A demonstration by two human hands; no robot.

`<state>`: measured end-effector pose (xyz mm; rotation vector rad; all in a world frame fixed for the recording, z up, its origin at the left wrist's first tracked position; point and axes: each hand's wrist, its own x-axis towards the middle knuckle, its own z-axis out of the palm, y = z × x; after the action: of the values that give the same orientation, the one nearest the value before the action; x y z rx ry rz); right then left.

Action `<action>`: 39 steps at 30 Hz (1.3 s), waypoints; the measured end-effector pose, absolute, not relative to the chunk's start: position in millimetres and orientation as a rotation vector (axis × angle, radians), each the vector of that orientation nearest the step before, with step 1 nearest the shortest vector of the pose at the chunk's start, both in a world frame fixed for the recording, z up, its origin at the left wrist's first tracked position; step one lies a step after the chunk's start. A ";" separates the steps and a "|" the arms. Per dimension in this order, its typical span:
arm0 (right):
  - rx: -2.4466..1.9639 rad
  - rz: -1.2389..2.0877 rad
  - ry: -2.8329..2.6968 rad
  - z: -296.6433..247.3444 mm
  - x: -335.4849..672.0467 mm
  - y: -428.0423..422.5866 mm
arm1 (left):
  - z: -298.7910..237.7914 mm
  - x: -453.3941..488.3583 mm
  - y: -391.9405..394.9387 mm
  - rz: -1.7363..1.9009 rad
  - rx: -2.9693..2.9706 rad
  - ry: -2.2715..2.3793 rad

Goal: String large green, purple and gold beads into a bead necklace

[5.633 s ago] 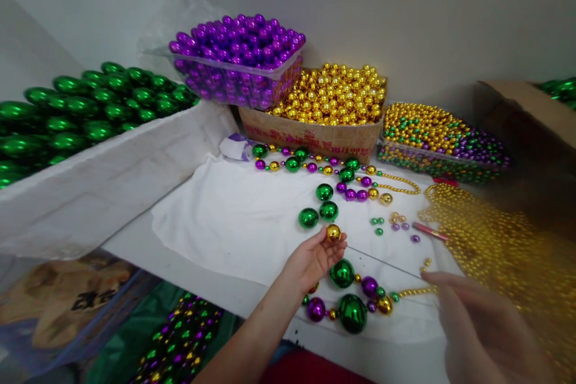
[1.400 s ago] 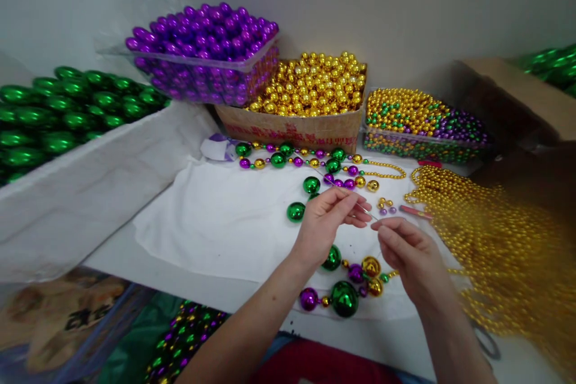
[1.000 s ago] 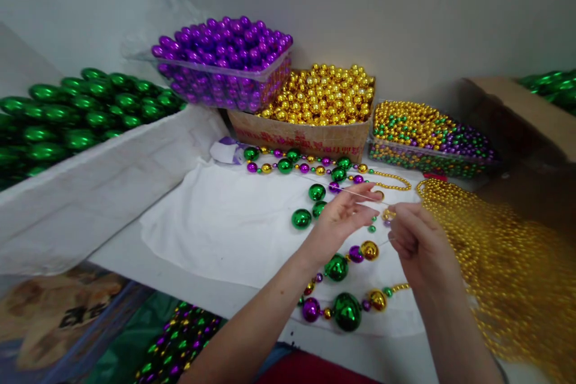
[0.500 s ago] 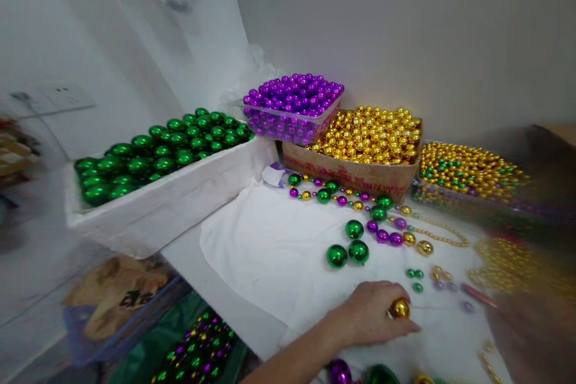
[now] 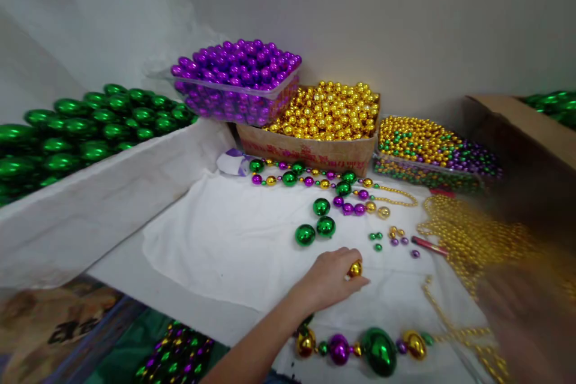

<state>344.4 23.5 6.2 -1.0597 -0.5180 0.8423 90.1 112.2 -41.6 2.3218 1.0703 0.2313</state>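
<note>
My left hand (image 5: pixel 335 275) is closed around a shiny gold bead (image 5: pixel 355 269) over the white cloth (image 5: pixel 216 240). In front of it lies a string of large beads, with a big green bead (image 5: pixel 378 351), a purple bead (image 5: pixel 339 348) and another gold bead (image 5: pixel 414 344). Motion smears my right hand (image 5: pixel 517 306) at the right edge, so its fingers cannot be made out; it is near a heap of thin gold bead chains (image 5: pixel 477 240). Beyond my left hand sit three loose green balls (image 5: pixel 326 227). Small green, gold and purple beads (image 5: pixel 395 241) lie to its right.
At the left stands a white foam box (image 5: pixel 112 192) of green balls. Along the back are a clear tub (image 5: pixel 234 96) of purple beads, a cardboard box (image 5: pixel 310 153) of gold beads and a tub (image 5: pixel 418 162) of small mixed beads. A red pen-like stick (image 5: pixel 429 245) lies right.
The view has turned right, bringing more of the gold chains and the front bead string into sight. My left hand still holds the gold bead; my right hand stays blurred.
</note>
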 end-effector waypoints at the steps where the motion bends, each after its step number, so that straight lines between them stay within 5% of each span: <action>1: -1.054 0.884 -0.491 3.4 341.2 25.2 | -42.6 87.5 113.0 0.188 2.339 1.083; 9: -1.114 1.002 -0.294 -52.5 314.4 39.1 | -71.1 66.1 115.3 -0.078 2.396 1.215; 23: -1.220 0.845 -0.472 -50.1 306.8 37.4 | -73.9 73.7 114.2 -0.039 2.547 1.242; 39: -1.485 0.754 -0.639 -48.3 292.4 37.9 | -75.7 17.8 88.3 0.118 2.040 1.483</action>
<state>292.4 37.9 -48.3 -1.4845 -0.6387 0.7537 17.8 88.3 -75.7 2.0396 1.4834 0.1176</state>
